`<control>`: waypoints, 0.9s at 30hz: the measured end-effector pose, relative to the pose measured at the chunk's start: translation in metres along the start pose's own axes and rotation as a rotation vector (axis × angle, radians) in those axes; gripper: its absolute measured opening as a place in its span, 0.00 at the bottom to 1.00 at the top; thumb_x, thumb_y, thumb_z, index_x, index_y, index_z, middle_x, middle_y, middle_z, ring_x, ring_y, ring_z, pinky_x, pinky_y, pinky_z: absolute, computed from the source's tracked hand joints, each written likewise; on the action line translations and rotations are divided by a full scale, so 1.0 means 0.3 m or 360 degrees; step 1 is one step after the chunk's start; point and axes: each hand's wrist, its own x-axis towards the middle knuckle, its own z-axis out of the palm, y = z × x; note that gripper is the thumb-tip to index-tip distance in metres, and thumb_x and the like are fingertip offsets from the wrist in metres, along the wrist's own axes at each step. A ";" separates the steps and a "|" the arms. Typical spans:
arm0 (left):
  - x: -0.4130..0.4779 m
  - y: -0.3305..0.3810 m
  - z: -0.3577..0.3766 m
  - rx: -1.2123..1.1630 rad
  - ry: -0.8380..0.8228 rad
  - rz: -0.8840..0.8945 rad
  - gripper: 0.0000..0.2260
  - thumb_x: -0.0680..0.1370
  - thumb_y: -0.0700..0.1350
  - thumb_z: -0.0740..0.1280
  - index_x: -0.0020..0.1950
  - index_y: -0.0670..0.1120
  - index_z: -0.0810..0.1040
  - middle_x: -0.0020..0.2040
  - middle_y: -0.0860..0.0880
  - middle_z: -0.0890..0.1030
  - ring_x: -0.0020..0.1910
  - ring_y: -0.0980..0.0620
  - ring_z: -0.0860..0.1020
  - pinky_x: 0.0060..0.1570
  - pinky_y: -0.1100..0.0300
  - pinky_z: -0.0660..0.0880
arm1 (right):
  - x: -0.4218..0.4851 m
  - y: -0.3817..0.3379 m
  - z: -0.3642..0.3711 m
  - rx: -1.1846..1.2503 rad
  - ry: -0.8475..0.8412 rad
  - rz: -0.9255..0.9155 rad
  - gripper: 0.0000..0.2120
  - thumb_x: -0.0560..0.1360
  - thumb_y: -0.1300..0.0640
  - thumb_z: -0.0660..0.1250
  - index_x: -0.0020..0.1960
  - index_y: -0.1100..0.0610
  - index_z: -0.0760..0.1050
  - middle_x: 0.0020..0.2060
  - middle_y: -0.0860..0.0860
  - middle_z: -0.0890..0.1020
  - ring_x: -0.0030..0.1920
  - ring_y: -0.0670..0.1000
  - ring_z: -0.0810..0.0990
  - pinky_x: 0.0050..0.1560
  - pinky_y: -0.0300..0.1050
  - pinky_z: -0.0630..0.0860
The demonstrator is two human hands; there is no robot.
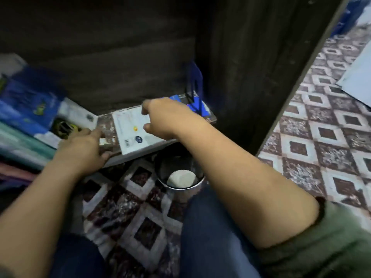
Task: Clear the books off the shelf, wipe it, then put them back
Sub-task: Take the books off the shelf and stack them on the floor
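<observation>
Shelf (106,125) part cleared: white book (130,129) flat under right hand (160,117), fingers spread above it; more books (30,105) beside left hand (84,147), resting loose on shelf edge; wiping likely pending

Dim light falls on a dark wooden cabinet wall (251,67) and diamond-patterned floor (331,137).

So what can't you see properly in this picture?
- Head view: the writing on the white book lying flat on the shelf is too small and blurred, and the right hand covers part of it.
- The book stack at left is motion-blurred and cut off by the frame's edge.
- The blue object at the back is blurred, so unidentifiable.
- The left hand has blurred fingertips, so its grip is unclear.
</observation>
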 end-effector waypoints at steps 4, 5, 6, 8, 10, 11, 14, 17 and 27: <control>-0.028 -0.086 0.012 -0.0061 0.0104 -0.0154 0.28 0.71 0.58 0.72 0.66 0.47 0.73 0.64 0.41 0.72 0.64 0.38 0.68 0.64 0.46 0.68 | 0.157 -0.045 0.187 -0.0173 -0.0228 0.0007 0.19 0.77 0.56 0.65 0.67 0.52 0.72 0.65 0.53 0.75 0.64 0.57 0.74 0.59 0.50 0.72; -0.030 -0.096 0.006 -0.0045 0.0225 -0.0137 0.27 0.70 0.57 0.73 0.65 0.46 0.74 0.63 0.40 0.74 0.63 0.37 0.68 0.63 0.44 0.68 | 0.172 -0.039 0.238 -0.0205 -0.0290 -0.0021 0.19 0.78 0.56 0.64 0.69 0.52 0.70 0.66 0.55 0.73 0.65 0.58 0.73 0.60 0.52 0.71; -0.031 -0.102 -0.001 -0.0053 0.0366 -0.0112 0.26 0.70 0.55 0.74 0.63 0.46 0.76 0.61 0.40 0.75 0.62 0.37 0.68 0.61 0.43 0.68 | 0.184 -0.028 0.283 -0.0240 -0.0358 -0.0053 0.20 0.78 0.55 0.63 0.70 0.51 0.68 0.66 0.56 0.71 0.66 0.60 0.72 0.61 0.53 0.70; -0.040 -0.111 -0.023 -0.0092 0.0643 -0.0081 0.23 0.68 0.52 0.75 0.60 0.44 0.78 0.60 0.40 0.75 0.61 0.37 0.67 0.59 0.41 0.67 | 0.210 -0.006 0.343 -0.0320 -0.0464 -0.0104 0.24 0.75 0.53 0.67 0.70 0.48 0.67 0.66 0.55 0.68 0.65 0.60 0.70 0.62 0.55 0.70; -0.047 -0.130 -0.044 -0.0078 0.0853 -0.0114 0.22 0.67 0.50 0.76 0.58 0.44 0.79 0.62 0.41 0.74 0.63 0.37 0.66 0.60 0.41 0.63 | 0.234 -0.002 0.369 -0.0361 -0.0494 -0.0116 0.29 0.72 0.50 0.72 0.70 0.46 0.66 0.66 0.54 0.67 0.64 0.60 0.70 0.61 0.56 0.70; -0.051 -0.145 -0.053 -0.0058 0.0911 -0.0159 0.23 0.67 0.49 0.76 0.59 0.44 0.78 0.65 0.41 0.73 0.65 0.37 0.65 0.61 0.41 0.61 | 0.244 -0.007 0.382 -0.0374 -0.0503 -0.0123 0.30 0.72 0.50 0.72 0.71 0.45 0.65 0.67 0.54 0.67 0.65 0.60 0.70 0.61 0.56 0.70; -0.074 -0.196 -0.078 -0.0060 0.1019 -0.0329 0.27 0.67 0.47 0.75 0.64 0.44 0.74 0.73 0.40 0.64 0.70 0.35 0.61 0.64 0.40 0.57 | 0.253 -0.034 0.430 -0.0453 -0.0518 -0.0137 0.30 0.76 0.55 0.67 0.74 0.45 0.60 0.70 0.55 0.65 0.67 0.61 0.66 0.63 0.56 0.69; -0.093 -0.234 -0.107 -0.0071 0.1100 -0.0397 0.32 0.69 0.46 0.73 0.71 0.43 0.67 0.75 0.38 0.58 0.72 0.35 0.57 0.66 0.37 0.56 | 0.263 -0.048 0.450 -0.0425 -0.0471 -0.0117 0.26 0.78 0.59 0.61 0.74 0.46 0.61 0.68 0.55 0.66 0.66 0.61 0.66 0.62 0.56 0.70; -0.071 -0.344 -0.201 -0.0130 0.1110 -0.0579 0.27 0.71 0.48 0.68 0.68 0.41 0.69 0.68 0.43 0.72 0.71 0.43 0.64 0.71 0.40 0.53 | 0.255 -0.117 0.405 -0.0372 -0.0453 -0.0162 0.23 0.76 0.55 0.64 0.70 0.49 0.67 0.66 0.53 0.70 0.64 0.58 0.72 0.60 0.51 0.73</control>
